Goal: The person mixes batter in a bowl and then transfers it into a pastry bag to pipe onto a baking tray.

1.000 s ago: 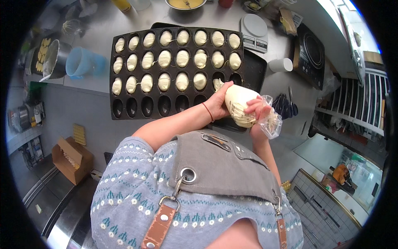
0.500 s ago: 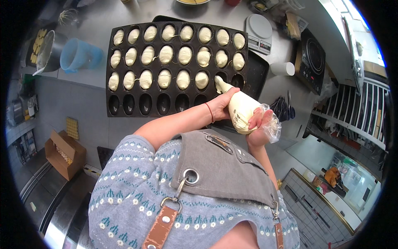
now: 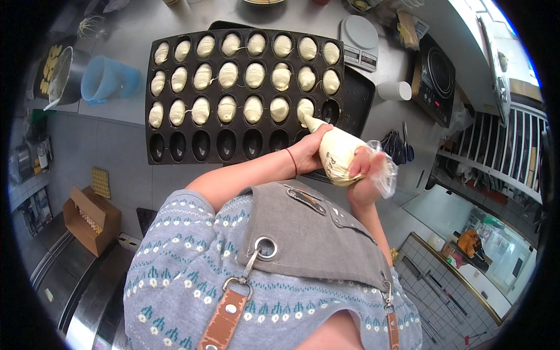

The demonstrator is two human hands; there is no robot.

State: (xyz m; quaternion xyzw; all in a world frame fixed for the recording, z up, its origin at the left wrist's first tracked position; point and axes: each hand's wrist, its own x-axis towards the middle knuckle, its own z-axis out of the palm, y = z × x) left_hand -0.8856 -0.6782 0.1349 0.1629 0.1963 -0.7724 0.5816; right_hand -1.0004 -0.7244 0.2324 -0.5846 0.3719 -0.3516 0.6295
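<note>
A clear piping bag [image 3: 339, 153] full of pale cream batter slants across the lower right of a dark mould tray [image 3: 197, 161] with oval cavities. Near its tip, my left hand [image 3: 313, 149] is wrapped round the bag. My right hand [image 3: 363, 172] grips the twisted upper end, where loose plastic bunches up. The bag's tip touches the batter [image 3: 305, 109] in the second cavity from the right of the third row. Pale batter mounds fill the two far rows and most of the third. The third row's rightmost cavity and the visible nearest-row cavities are bare.
Under the mould lies a black baking tray [image 3: 357, 96]. Beyond it at right are a kitchen scale [image 3: 359, 34], a white cup [image 3: 395, 91], scissors [image 3: 406, 146] and an induction hob [image 3: 436, 79]. A blue jug [image 3: 108, 80] and metal pot [image 3: 69, 76] stand at left.
The cavity under the bag's tip has gone from partly filled to holding a full mound. The tip has drawn slightly toward me, with both hands still on the bag.
</note>
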